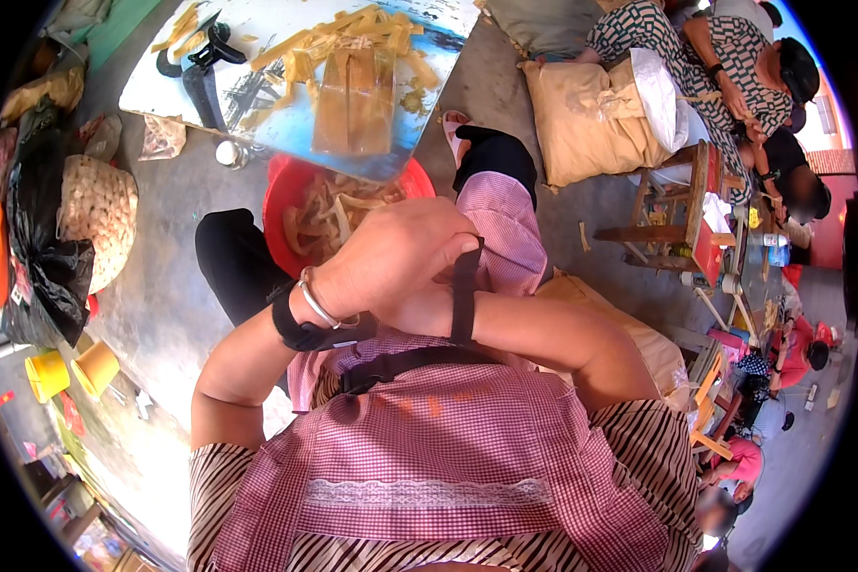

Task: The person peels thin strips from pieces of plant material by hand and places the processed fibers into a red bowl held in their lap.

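Note:
My left hand (400,250) crosses over my right wrist, thumb and fingers pinching the free end of a black strap (463,291) that goes around that wrist. My right hand (427,307) lies beneath, its fingers hidden by the left one. A silver bracelet (313,301) and a black wristband (288,320) sit on my left wrist. Just beyond my hands stands a red tub (278,212) with pale, curled strips (338,212) in it. It is partly under the table edge.
The white and blue table (176,91) bears yellowish strips (324,38), a wrapped amber block (355,100) and a black clip-like device (210,57). A tan sack (586,124) and a wooden stool (639,232) stand right. Yellow buckets (95,368) stand left; several people sit at right.

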A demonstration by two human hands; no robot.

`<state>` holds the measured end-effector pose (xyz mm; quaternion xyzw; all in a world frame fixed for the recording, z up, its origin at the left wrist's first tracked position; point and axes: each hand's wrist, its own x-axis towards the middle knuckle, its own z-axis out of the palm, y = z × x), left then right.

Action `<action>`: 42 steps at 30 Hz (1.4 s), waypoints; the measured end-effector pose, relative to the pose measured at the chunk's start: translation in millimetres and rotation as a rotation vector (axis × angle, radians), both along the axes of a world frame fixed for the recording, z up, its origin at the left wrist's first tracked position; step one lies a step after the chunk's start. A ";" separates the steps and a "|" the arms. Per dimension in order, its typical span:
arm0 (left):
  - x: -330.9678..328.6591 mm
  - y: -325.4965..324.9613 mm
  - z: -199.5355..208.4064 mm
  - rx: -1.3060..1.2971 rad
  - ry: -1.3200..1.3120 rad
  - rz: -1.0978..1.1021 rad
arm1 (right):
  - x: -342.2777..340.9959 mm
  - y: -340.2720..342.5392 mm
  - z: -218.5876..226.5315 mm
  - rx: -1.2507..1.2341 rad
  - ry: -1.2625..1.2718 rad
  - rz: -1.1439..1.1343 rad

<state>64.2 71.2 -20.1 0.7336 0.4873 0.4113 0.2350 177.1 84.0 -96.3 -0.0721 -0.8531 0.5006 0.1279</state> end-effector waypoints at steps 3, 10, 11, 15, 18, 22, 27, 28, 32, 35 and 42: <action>5.1 -12.2 1.2 0.054 0.081 -0.029 | 6.4 8.0 2.3 0.011 -0.085 0.050; 14.7 -19.4 -6.9 0.081 0.112 -0.095 | 23.2 20.5 17.3 0.017 -0.225 0.003; 14.7 -19.5 -7.9 0.102 0.119 -0.093 | 24.0 22.8 18.2 0.012 -0.231 -0.005; 13.4 -19.1 -11.1 0.192 0.207 -0.069 | 24.6 29.6 18.3 -0.011 -0.246 -0.027; 12.2 -14.7 -11.7 0.227 0.234 -0.067 | 21.3 34.4 18.6 -0.055 -0.245 -0.039; 6.8 -12.0 -9.9 0.258 0.206 -0.055 | 6.8 49.9 14.6 -0.214 -0.174 -0.090; -2.7 -32.7 -28.4 0.057 -0.056 0.260 | -18.4 79.1 -17.0 -0.853 -0.089 -0.167; -0.9 -38.2 -35.5 -0.033 -0.063 0.325 | -21.5 82.5 -19.0 -1.044 -0.142 -0.211; -2.5 -45.6 -62.5 -0.624 -0.532 0.158 | -31.3 92.0 -24.2 -1.670 -0.204 -0.695; -3.6 -39.7 -74.2 -0.760 -1.000 0.050 | -36.1 89.4 -19.6 -1.630 -0.144 -0.814; 6.2 -34.9 -66.8 -0.994 -1.103 -0.021 | -37.1 98.2 -69.9 -1.521 0.013 -0.950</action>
